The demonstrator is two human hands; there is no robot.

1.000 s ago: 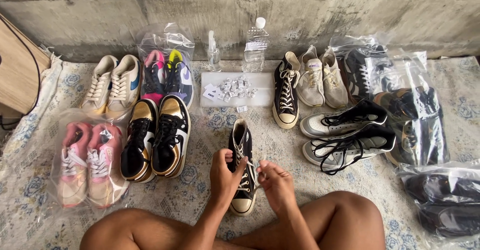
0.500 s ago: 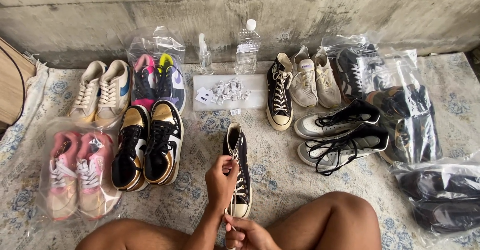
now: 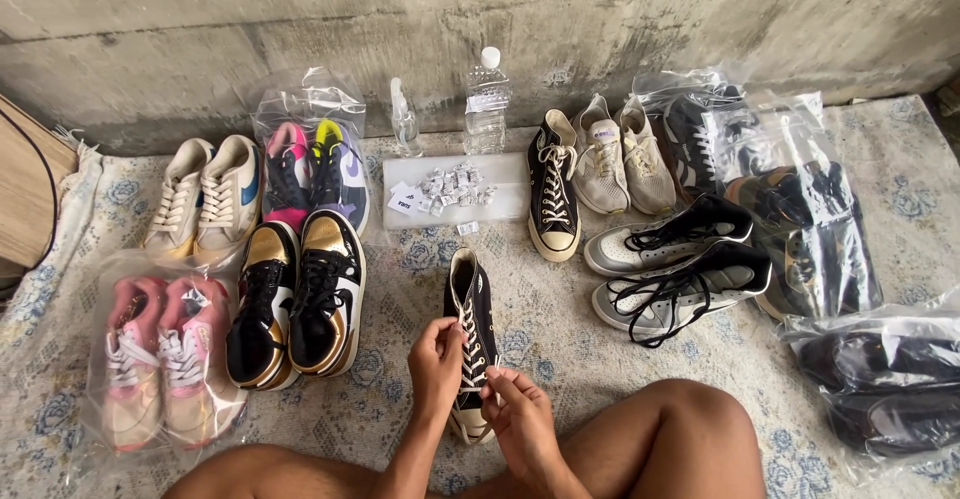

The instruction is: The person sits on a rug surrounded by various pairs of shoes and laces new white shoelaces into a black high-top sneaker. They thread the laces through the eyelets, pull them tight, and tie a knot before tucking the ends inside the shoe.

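Observation:
A black high-top canvas sneaker (image 3: 473, 309) with white laces lies on the patterned mat in front of me, toe pointing towards me. My left hand (image 3: 436, 367) pinches the lace on the sneaker's left side, near the middle eyelets. Lower down, by the toe, my right hand (image 3: 521, 417) has its fingers closed on the lace. The matching black sneaker (image 3: 553, 187) stands further back, to the right. My bare knees frame the bottom of the view.
Black-and-gold sneakers (image 3: 296, 299) lie left of the shoe; pink bagged sneakers (image 3: 152, 361) are further left. Grey-black shoes (image 3: 680, 274) lie to the right, bagged dark shoes (image 3: 880, 384) beyond. A water bottle (image 3: 486, 104), a spray bottle (image 3: 403, 119) and a bag of small packets (image 3: 450, 189) line the wall.
The camera has tilted and shifted. My right hand has come down from the upper laces to the toe end and back up onto the lace; my left hand stays on the sneaker.

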